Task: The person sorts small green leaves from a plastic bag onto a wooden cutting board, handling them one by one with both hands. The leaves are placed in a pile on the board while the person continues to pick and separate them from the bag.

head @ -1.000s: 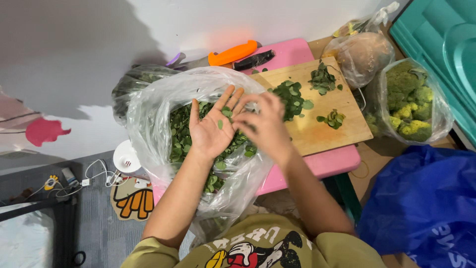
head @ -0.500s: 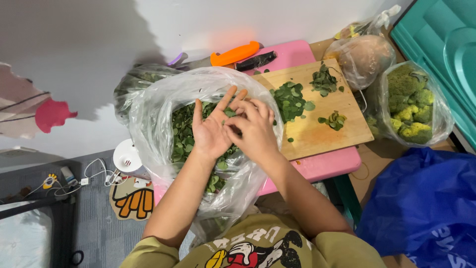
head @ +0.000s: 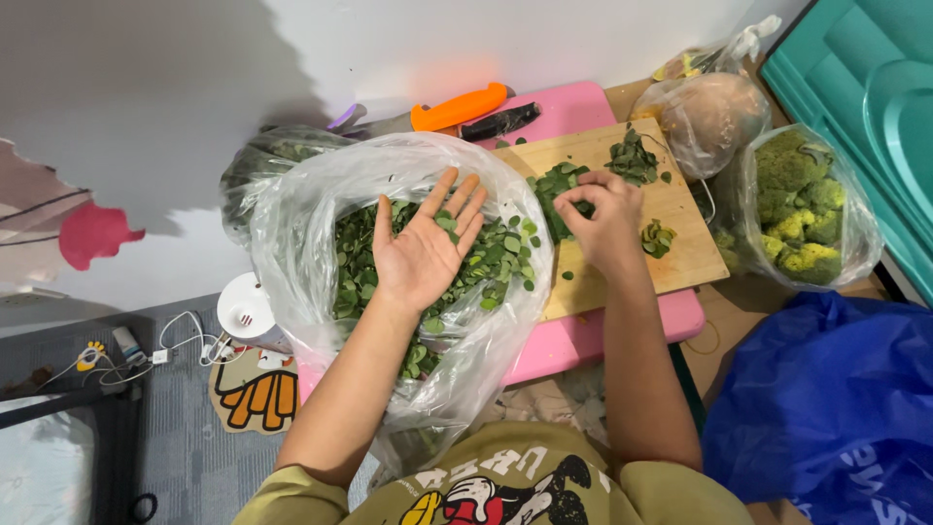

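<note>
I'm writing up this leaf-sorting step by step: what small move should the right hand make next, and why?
Probably pinch up leaves and carry them to the bag. The right hand has its fingertips on the leaf pile on the cutting board, while the left hand waits palm-up over the open plastic bag.

In front of you stands a small pink table against the white wall. On it lies a wooden cutting board at the right, carrying small heaps of green leaves. A big clear plastic bag full of leaves sits on the table's left part, just beside the board. At the far edge lie an orange-handled knife and a black-handled knife, side by side near the wall
</note>
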